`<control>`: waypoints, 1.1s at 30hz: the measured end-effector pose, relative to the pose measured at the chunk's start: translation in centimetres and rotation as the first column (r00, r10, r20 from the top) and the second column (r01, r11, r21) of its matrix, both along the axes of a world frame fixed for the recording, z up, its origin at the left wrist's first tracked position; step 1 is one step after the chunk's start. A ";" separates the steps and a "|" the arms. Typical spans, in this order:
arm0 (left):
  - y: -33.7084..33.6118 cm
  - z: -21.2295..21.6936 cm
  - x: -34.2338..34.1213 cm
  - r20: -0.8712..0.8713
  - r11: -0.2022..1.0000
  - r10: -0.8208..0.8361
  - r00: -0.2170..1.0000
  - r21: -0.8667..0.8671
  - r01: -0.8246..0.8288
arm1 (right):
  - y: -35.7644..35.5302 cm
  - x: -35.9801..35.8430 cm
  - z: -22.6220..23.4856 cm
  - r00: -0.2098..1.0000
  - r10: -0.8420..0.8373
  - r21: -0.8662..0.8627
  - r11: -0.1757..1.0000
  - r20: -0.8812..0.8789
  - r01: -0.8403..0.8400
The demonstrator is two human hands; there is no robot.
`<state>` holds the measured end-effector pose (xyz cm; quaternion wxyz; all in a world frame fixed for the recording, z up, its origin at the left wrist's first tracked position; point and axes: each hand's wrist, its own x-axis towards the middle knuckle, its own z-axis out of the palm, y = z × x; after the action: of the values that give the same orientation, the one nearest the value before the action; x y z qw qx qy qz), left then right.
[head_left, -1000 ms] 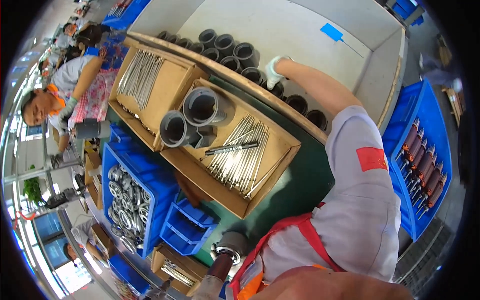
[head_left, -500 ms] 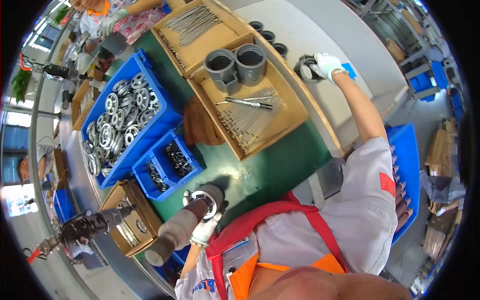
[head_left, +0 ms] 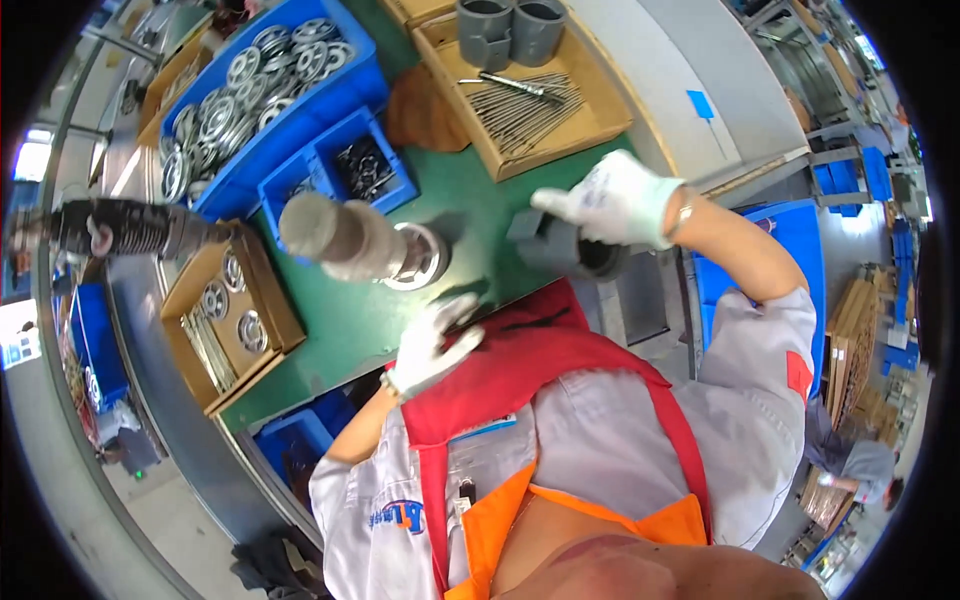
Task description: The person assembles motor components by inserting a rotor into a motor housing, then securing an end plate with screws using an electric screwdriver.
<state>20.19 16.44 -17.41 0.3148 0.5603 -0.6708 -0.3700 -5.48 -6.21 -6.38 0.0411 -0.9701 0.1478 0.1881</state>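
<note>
Evidently the right hand (head_left: 618, 200) gripped a grey cup (head_left: 543, 242) over the green table's (head_left: 335, 315) near edge. Beside the red apron (head_left: 535, 355), the left hand (head_left: 432, 348) hung loosely open, empty. Beyond stood a blue bin (head_left: 290, 130), a carton (head_left: 565, 142) and shelving (head_left: 842, 157).

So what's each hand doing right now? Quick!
Left hand: open, nothing seen in it, near the edge of the green tabletop.
Right hand: closed on a dark grey cup-shaped part.

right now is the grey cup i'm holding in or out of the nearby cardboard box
Out: the right hand holds the grey cup clear of the cardboard box.
</note>
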 end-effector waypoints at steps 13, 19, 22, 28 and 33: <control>-6.0 -0.8 -5.1 -0.138 0.998 0.007 0.990 -0.060 -0.015 | 5.1 -1.8 -5.0 0.410 -0.841 0.852 0.471 0.354 0.228; -6.6 -1.2 -7.4 0.077 0.940 0.214 0.974 -0.286 -0.184 | 12.0 -1.8 -11.6 0.040 -0.978 0.977 0.207 0.206 0.041; -8.0 -0.5 -5.9 0.125 0.968 0.014 0.992 -0.249 0.018 | 12.4 -2.2 -13.3 0.013 -0.954 0.950 0.300 0.300 0.085; -7.6 1.0 -6.4 -0.255 0.991 -0.047 0.966 -0.131 0.013 | 11.4 -2.6 -8.4 0.235 -0.895 0.863 0.434 0.380 0.257; -2.8 11.5 -1.4 -0.396 0.983 -0.154 0.905 -0.157 0.098 | 7.8 0.2 -1.5 0.307 -0.888 0.928 0.271 0.343 -0.255</control>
<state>18.82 13.64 -5.95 0.4595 0.4043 -0.6488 -0.4522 -5.30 1.64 -7.90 0.6788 -0.6185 0.2211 -0.3285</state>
